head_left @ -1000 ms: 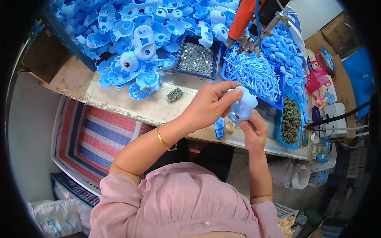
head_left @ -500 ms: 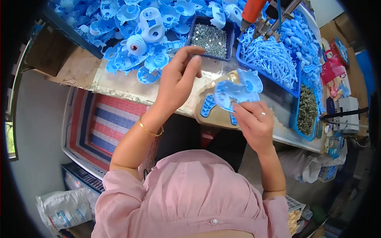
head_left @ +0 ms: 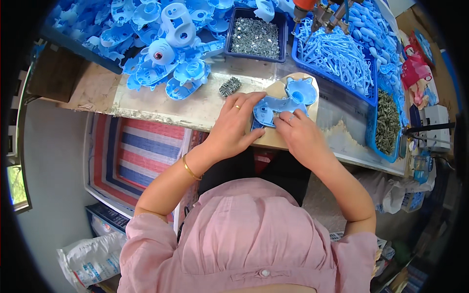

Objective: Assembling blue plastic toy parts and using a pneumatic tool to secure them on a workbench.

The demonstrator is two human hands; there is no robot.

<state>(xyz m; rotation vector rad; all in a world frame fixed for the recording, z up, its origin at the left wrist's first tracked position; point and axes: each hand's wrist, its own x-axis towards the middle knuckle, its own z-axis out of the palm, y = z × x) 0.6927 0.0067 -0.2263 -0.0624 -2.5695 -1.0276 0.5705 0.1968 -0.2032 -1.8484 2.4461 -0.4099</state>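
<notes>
A light blue plastic shell (head_left: 288,103), shaped like a toy half, lies in a tan fixture block (head_left: 312,84) at the table's front edge. My left hand (head_left: 235,124) grips the shell's left end, its fingers on top and its thumb lower down. At the shell's near edge, my right hand (head_left: 302,136) has its bent fingers pressed against the plastic. The fingers hide part of that edge. A dark blue part shows in the fixture beside my left thumb. Just beyond my left hand sits a small heap of screws (head_left: 229,86).
Blue shells (head_left: 190,71) pile up at the far left. A dark tray of small metal pieces (head_left: 254,39), a bin of thin blue parts (head_left: 334,58) and a blue basket of screws (head_left: 387,122) stand beyond and to the right. An orange-red tool (head_left: 304,5) hangs above.
My right hand has lowered the shell onto the fixture. My left hand has come down and right to the shell, uncovering the small screw heap. The view has shifted slightly.
</notes>
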